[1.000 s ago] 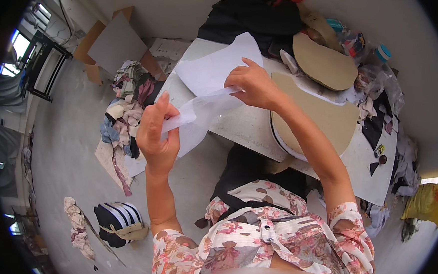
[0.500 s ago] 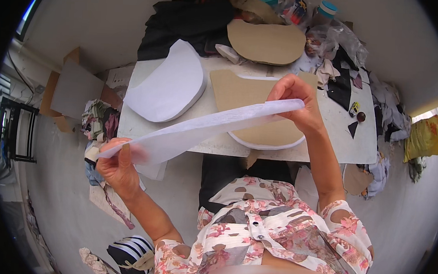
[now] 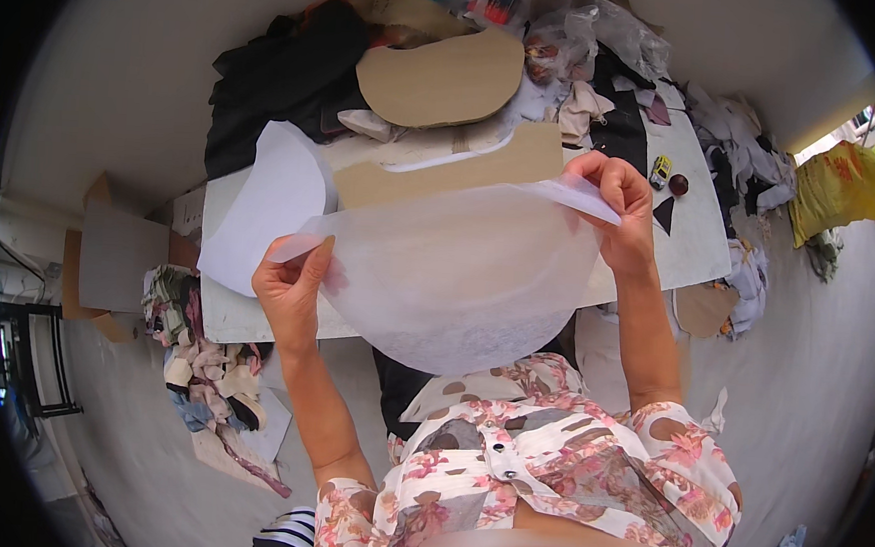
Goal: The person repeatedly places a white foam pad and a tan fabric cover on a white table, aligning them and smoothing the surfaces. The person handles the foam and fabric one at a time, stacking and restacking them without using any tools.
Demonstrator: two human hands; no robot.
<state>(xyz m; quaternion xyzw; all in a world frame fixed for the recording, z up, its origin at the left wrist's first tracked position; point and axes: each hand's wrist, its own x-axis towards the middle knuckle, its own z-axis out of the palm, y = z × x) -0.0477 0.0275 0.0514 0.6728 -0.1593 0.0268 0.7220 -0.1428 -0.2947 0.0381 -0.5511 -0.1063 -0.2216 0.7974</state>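
While left grip [image 3: 294,297] pinches translucent sheet [image 3: 457,285], right grip [image 3: 625,217] pinches other end; yellow sack [image 3: 831,202] red-printed.

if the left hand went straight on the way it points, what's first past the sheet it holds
Probably the white piece on the table, though the height of the left hand above it is unclear.

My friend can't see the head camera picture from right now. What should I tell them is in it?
A person's left hand and right hand hold a thin, see-through white sheet with a rounded lower edge. Beyond it, a white table bears two tan curved panels, with a curved white piece at the left.
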